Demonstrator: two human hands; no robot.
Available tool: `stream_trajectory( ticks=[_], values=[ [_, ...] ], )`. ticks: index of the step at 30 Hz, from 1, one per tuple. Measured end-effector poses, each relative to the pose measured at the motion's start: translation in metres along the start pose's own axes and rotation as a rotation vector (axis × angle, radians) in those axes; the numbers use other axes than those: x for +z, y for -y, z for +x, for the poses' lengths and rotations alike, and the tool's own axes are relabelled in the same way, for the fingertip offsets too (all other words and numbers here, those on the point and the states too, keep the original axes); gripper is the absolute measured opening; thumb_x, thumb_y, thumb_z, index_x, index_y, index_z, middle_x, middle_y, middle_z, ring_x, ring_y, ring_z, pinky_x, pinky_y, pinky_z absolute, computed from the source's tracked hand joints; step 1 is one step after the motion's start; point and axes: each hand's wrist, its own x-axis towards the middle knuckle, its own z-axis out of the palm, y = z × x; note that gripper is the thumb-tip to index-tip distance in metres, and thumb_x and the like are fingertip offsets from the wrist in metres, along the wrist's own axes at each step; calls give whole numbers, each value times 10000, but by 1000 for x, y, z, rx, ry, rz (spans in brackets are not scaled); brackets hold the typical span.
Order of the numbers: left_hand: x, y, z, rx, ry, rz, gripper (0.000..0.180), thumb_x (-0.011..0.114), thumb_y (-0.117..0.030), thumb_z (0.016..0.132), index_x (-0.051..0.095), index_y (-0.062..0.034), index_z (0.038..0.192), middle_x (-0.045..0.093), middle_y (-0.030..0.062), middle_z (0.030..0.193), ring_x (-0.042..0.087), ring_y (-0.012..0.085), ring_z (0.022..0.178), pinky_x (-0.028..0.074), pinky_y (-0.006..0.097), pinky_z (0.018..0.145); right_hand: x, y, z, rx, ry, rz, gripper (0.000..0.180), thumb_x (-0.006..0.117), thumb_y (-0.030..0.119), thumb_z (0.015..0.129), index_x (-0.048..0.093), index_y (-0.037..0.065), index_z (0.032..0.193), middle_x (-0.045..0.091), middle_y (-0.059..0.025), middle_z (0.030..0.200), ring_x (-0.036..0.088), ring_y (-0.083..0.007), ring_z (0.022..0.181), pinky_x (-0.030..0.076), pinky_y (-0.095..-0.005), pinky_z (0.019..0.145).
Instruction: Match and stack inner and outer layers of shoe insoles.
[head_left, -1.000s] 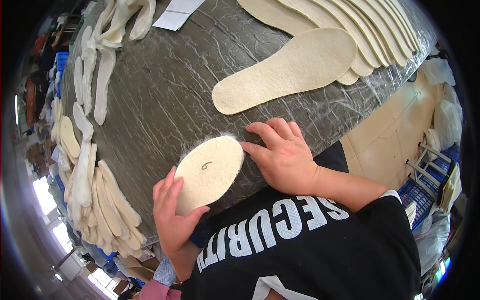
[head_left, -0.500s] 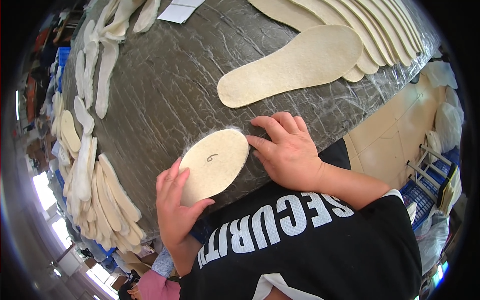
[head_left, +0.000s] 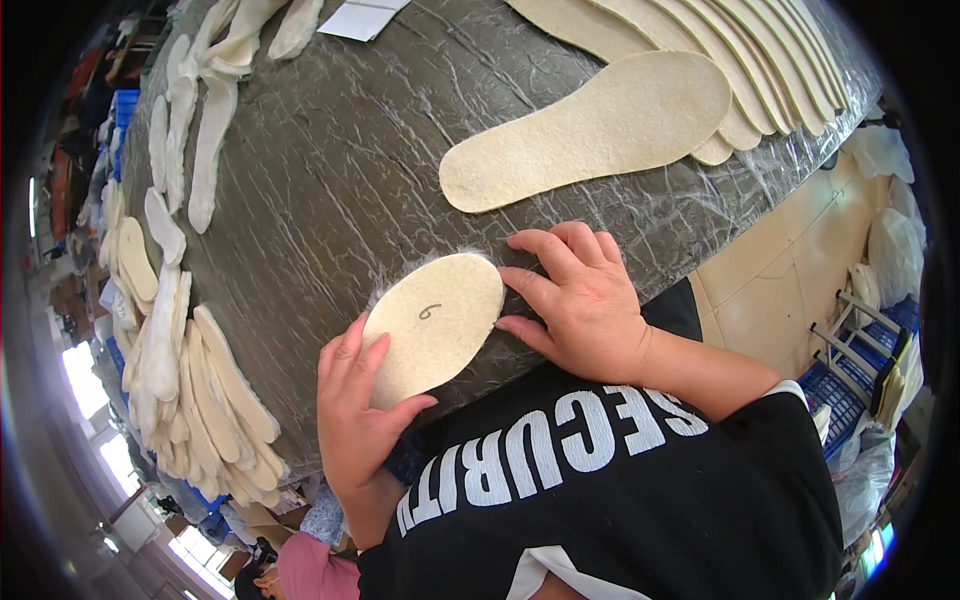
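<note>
A cream felt insole point(head_left: 432, 325) with white fluff along its far edge is tilted up over the table, foreshortened to an oval. A small dark handwritten mark shows on its face. My left hand point(head_left: 362, 405) grips its left end, fingers on the face and thumb at the near edge. At the right end, my right hand point(head_left: 580, 300) has its index finger and thumb apart, the tips at the insole's rim; other fingers are bent. Beyond them a larger cream insole point(head_left: 590, 130) lies flat, overlapping a fanned row of insoles point(head_left: 740, 70).
Dark, wrinkled plastic film covers the table point(head_left: 320, 180). White fleecy insoles point(head_left: 212, 150) lie along its left side, with a heap of insoles point(head_left: 215, 410) at the near left. White paper point(head_left: 362, 18) lies at the back. Blue crates point(head_left: 835, 400) stand on the floor at right.
The held insole and both hands have shifted slightly right. My right thumb has come into fuller view by the insole's edge. The view itself has moved a little.
</note>
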Motion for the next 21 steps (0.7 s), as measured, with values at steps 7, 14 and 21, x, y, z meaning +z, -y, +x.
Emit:
stream_trajectory(
  ticks=[7, 14, 21],
  values=[
    [4, 0, 5, 30, -7, 30, 751, 884, -272, 478, 643, 5, 1134, 566, 172, 1334, 537, 380, 1133, 463, 452, 945, 0, -4, 0, 5, -1, 20, 417, 788, 254, 696, 660, 69, 1046, 543, -77, 1221, 489, -277, 1112, 389, -399, 898],
    [-2, -6, 4, 26, -24, 60, 743, 877, -276, 487, 649, 3, 1136, 562, 176, 1335, 534, 386, 1131, 462, 453, 946, -14, -1, 8, -11, 81, 106, 775, 847, 195, 605, 498, 64, 1284, 482, -153, 1326, 457, -341, 1223, 379, -468, 982],
    [6, -10, 12, 77, -16, -33, 742, 864, -291, 500, 637, 2, 1144, 525, 171, 1380, 501, 380, 1184, 466, 452, 961, -2, 14, 42, -310, 279, 71, 984, 878, 314, 540, 448, 183, 1416, 431, -162, 1425, 397, -338, 1342, 261, -567, 1108]
  ],
)
